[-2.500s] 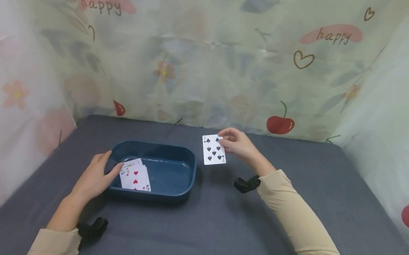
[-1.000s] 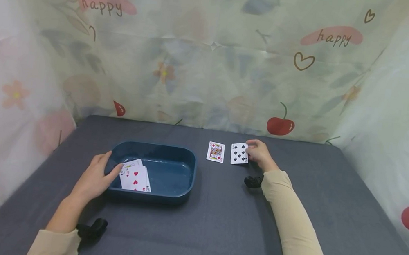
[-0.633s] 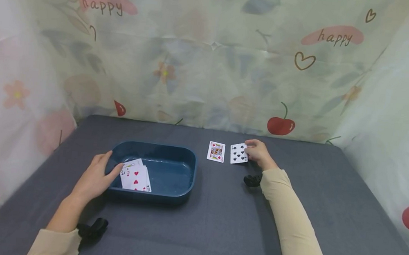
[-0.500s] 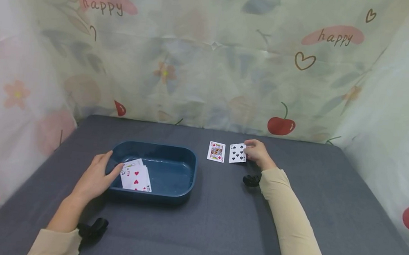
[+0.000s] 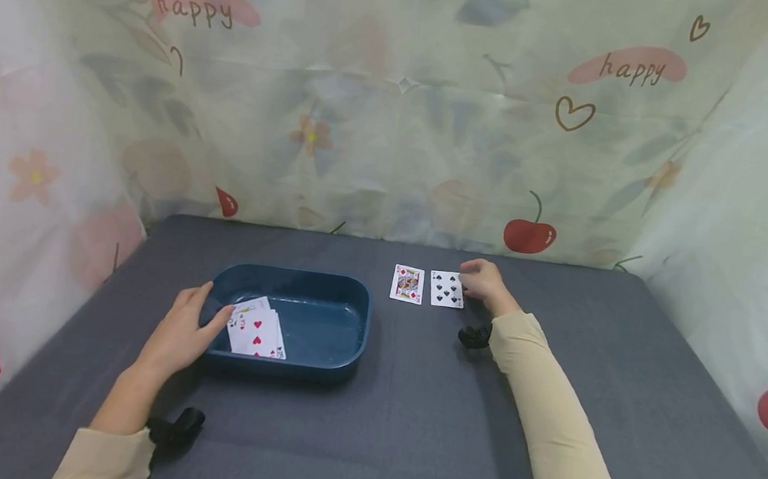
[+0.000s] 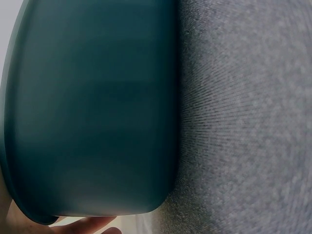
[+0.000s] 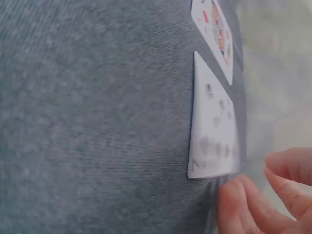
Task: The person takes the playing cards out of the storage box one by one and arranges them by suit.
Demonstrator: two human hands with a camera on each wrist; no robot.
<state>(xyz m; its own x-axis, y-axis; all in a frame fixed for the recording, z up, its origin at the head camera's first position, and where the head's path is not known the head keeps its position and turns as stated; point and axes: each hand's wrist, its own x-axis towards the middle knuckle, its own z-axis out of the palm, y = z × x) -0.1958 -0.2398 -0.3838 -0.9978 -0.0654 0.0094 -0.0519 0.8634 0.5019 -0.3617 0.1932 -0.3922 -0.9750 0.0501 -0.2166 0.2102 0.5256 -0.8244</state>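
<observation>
In the head view my left hand [image 5: 175,331] grips the left end of a dark blue rectangular basin [image 5: 316,368], its thumb over the rim. A small pile of playing cards [image 5: 257,331] lies face up inside, at the left, with a heart card on top. My right hand [image 5: 487,286] is at the right edge of the seven of spades [image 5: 445,290], which lies flat on the table. In the right wrist view its fingers [image 7: 234,204] are apart from the card. Just left of that card lies a king of diamonds [image 5: 407,285], face up.
A dark grey cloth [image 5: 407,434] covers the table. Patterned fabric [image 5: 393,140] hangs at its back edge and on both sides. A black wrist device [image 5: 177,429] sits at the left wrist, another black device [image 5: 474,336] at the right.
My right hand has carried the seven of spades to the right, laid it beside the king, shifted it slightly left and let it go. My left hand has stayed on the basin.
</observation>
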